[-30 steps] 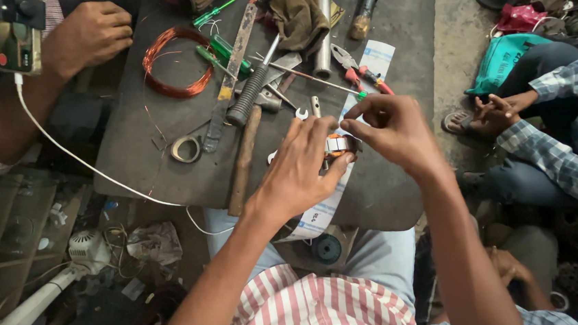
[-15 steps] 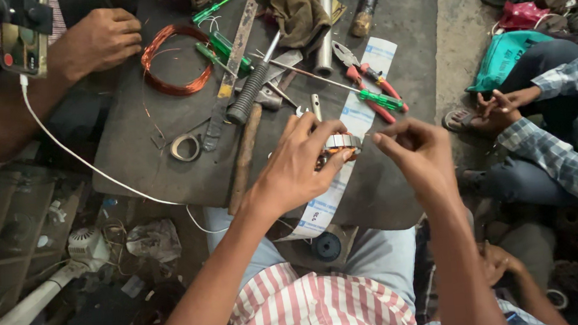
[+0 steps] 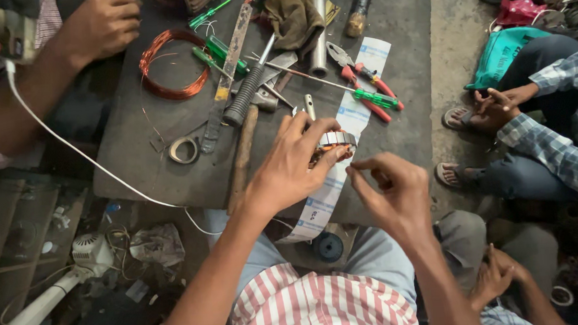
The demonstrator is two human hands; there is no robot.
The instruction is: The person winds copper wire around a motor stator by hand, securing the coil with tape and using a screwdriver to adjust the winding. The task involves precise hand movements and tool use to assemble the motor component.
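Copper-orange wire coil [image 3: 166,65], green-handled screwdrivers [image 3: 220,49], red pliers [image 3: 365,81], red-and-white striped shirt [image 3: 321,308]

Left hand [image 3: 288,173] at centre frame, fingers curled in a grip. Right hand [image 3: 393,192] just right, fingertips pinched together, both forearms rising from bottom frame.
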